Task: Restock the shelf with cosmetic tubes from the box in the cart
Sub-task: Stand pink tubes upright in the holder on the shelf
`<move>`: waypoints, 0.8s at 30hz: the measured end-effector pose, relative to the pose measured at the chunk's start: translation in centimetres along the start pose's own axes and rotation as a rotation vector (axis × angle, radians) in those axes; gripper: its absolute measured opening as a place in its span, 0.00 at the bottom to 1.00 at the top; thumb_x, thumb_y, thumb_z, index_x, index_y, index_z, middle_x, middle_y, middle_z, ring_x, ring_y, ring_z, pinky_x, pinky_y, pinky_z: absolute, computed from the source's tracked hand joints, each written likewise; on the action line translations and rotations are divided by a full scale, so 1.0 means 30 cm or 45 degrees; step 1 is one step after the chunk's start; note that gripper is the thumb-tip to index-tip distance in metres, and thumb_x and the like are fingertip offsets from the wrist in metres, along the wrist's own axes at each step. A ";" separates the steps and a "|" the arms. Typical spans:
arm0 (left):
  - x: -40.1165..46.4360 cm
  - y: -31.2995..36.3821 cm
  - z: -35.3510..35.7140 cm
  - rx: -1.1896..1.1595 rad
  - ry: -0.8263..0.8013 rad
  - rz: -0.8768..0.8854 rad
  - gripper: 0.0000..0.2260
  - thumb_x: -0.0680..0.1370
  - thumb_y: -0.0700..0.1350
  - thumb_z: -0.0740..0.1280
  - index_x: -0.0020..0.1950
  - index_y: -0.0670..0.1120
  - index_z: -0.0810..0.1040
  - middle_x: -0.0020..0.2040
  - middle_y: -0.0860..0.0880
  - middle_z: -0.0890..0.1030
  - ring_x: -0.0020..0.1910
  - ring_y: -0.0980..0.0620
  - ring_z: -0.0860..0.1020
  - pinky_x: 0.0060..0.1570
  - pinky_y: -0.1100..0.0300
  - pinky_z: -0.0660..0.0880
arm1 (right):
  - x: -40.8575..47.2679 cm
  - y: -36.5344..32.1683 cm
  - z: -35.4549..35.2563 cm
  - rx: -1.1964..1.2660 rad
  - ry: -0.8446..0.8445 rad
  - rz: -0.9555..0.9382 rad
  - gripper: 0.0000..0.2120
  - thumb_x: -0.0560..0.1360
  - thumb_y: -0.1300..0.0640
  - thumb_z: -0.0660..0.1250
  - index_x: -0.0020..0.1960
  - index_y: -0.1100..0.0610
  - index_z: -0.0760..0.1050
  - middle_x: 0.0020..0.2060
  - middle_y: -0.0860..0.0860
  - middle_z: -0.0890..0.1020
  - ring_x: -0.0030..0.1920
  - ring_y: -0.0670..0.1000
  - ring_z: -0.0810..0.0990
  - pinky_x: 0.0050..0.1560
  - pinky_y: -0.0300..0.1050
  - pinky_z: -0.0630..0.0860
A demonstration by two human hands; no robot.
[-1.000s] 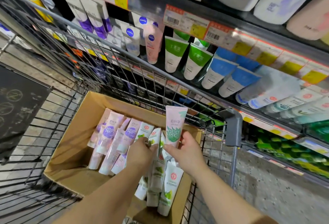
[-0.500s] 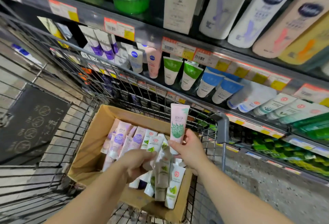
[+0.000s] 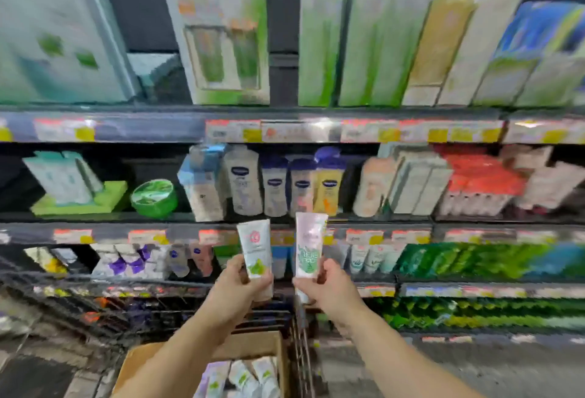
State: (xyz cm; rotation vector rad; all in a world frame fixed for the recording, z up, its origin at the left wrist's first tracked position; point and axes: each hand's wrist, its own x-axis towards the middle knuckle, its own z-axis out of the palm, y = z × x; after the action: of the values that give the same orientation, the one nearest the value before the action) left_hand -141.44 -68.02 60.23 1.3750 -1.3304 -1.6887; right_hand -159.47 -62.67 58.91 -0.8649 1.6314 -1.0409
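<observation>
Above the cardboard box (image 3: 142, 363) of tubes in the cart (image 3: 300, 350), a white-and-green tube (image 3: 255, 248) stands gripped in the left hand (image 3: 235, 286) beside a pink tube (image 3: 309, 247) clasped by the right hand (image 3: 329, 290), before blurred shelves (image 3: 380, 226).

A tube in each of my hands, raised before the shelf.

My left hand (image 3: 235, 285) grips a white tube (image 3: 255, 250) with a green leaf print; my right hand (image 3: 326, 286) grips a pink tube (image 3: 308, 244) with green lettering. Both stand upright, side by side, apart. Behind them, blurred, run the shelf (image 3: 126, 223) rows of bottles and tubes. Below, the box (image 3: 253, 345) in the cart (image 3: 302, 353) shows more tubes.
</observation>
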 end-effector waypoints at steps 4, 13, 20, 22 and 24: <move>-0.049 0.207 0.342 0.178 -0.190 0.205 0.09 0.75 0.43 0.73 0.53 0.46 0.78 0.43 0.40 0.85 0.39 0.44 0.78 0.39 0.48 0.75 | -0.137 -0.096 -0.371 0.048 0.136 -0.100 0.13 0.72 0.57 0.74 0.52 0.51 0.73 0.47 0.52 0.81 0.46 0.50 0.80 0.49 0.50 0.82; -0.336 0.466 1.466 0.254 -0.647 0.572 0.15 0.68 0.48 0.76 0.53 0.49 0.80 0.48 0.46 0.86 0.46 0.48 0.83 0.44 0.55 0.78 | -0.656 -0.076 -1.482 0.044 0.564 -0.313 0.14 0.74 0.58 0.73 0.54 0.45 0.72 0.51 0.49 0.83 0.45 0.51 0.82 0.35 0.38 0.77; -0.558 0.616 2.221 0.263 -0.998 0.737 0.07 0.76 0.36 0.70 0.49 0.47 0.79 0.40 0.52 0.86 0.39 0.53 0.83 0.42 0.53 0.79 | -1.066 -0.047 -2.137 0.026 0.935 -0.412 0.15 0.74 0.55 0.74 0.57 0.46 0.74 0.51 0.48 0.84 0.51 0.52 0.83 0.51 0.54 0.81; -0.602 0.639 2.385 0.284 -1.065 0.791 0.08 0.75 0.37 0.72 0.51 0.48 0.80 0.44 0.53 0.86 0.44 0.53 0.84 0.47 0.53 0.80 | -1.142 -0.005 -2.272 0.039 1.037 -0.428 0.15 0.73 0.53 0.74 0.57 0.44 0.74 0.52 0.48 0.83 0.51 0.52 0.83 0.52 0.56 0.82; -0.624 0.651 2.528 0.307 -1.133 0.830 0.12 0.74 0.38 0.74 0.53 0.51 0.80 0.50 0.54 0.86 0.51 0.53 0.83 0.56 0.52 0.78 | -1.198 0.041 -2.387 0.066 1.140 -0.448 0.15 0.73 0.54 0.74 0.56 0.42 0.74 0.52 0.47 0.83 0.51 0.51 0.83 0.52 0.54 0.82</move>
State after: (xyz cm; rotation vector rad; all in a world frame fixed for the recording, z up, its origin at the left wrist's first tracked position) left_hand -210.20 -32.84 82.98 0.1349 -2.2016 -1.7188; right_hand -218.76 -13.70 81.49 -0.6952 2.1966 -1.8906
